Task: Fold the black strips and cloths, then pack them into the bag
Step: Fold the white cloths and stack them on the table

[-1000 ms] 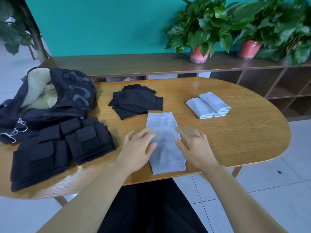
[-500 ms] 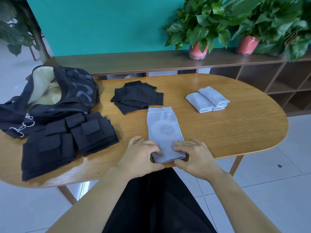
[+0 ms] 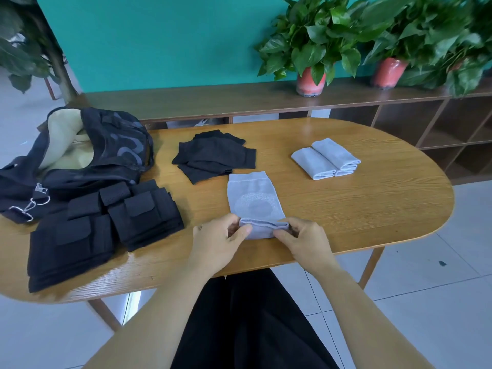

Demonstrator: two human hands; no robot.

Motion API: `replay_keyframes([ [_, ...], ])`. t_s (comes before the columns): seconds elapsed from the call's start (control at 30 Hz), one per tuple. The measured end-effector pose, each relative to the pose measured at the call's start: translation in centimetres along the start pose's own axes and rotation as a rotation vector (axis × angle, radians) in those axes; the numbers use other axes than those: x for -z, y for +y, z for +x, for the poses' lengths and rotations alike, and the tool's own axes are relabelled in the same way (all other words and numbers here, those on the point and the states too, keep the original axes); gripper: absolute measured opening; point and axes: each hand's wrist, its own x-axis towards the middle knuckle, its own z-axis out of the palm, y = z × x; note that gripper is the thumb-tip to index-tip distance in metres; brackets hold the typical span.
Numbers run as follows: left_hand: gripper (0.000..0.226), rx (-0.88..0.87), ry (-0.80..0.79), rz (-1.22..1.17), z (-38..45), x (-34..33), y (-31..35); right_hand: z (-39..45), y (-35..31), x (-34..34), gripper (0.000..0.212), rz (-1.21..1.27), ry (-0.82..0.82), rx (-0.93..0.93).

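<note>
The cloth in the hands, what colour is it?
Light grey cloth, with a darker round patch in the middle; head view.

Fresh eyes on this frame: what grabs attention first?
Both hands at the table's near edge: the left hand and right hand pinch the rolled near end of a grey knit sleeve lying flat on the wooden table. To the left, stacked black strips lie before an open black bag. Behind the sleeve lie folded black cloths, and to the right two rolled grey sleeves.
</note>
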Motion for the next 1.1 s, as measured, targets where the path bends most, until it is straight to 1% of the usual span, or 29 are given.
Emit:
replay_keyframes([
  [0.03, 0.033, 0.026, 0.023, 0.000, 0.1, -0.1, 0.1, 0.3, -0.1, -0.2, 0.021, 0.029, 0.027, -0.038],
  [0.1, 0.035, 0.069, 0.073, 0.042, 0.3, -0.5, 0.4, 1.0, -0.2, -0.8, 0.019, 0.034, 0.075, -0.081],
  [0.23, 0.040, 0.162, 0.139, 0.084, 0.9, -1.2, 0.7, 2.1, -0.7, -1.6, 0.023, -0.050, 0.151, -0.107],
  [0.47, 0.042, 0.247, 0.195, 0.157, 1.8, -2.2, 0.4, 3.9, -0.9, -2.3, 0.026, -0.249, 0.158, -0.133],
  [0.53, 0.038, 0.253, 0.203, 0.195, 2.0, -2.3, 0.5, 4.0, -0.7, -2.6, 0.026, -0.301, 0.159, -0.123],
  [0.67, 0.017, 0.241, 0.185, 0.265, 2.4, -2.0, 0.9, 4.1, -0.5, -3.0, 0.025, -0.397, 0.172, -0.095],
  [0.77, 0.017, 0.217, 0.161, 0.349, 2.3, -2.0, 1.0, 4.1, -0.7, -3.1, 0.024, -0.421, 0.178, -0.106],
  [0.87, 0.019, 0.182, 0.176, 0.400, 1.9, -2.2, 0.5, 3.9, -0.7, -3.1, 0.027, -0.386, 0.211, -0.117],
  [0.93, 0.020, 0.164, 0.195, 0.365, 1.8, -2.1, 0.1, 3.8, -0.6, -3.0, 0.028, -0.364, 0.233, -0.104],
  [1.07, 0.017, 0.151, 0.218, 0.128, 1.7, -1.8, -0.6, 3.7, -0.2, -2.6, 0.020, -0.256, 0.227, -0.119],
  [1.1, 0.016, 0.128, 0.243, 0.109, 1.5, -1.8, -0.7, 3.4, -0.1, -2.5, 0.017, -0.233, 0.251, -0.090],
])
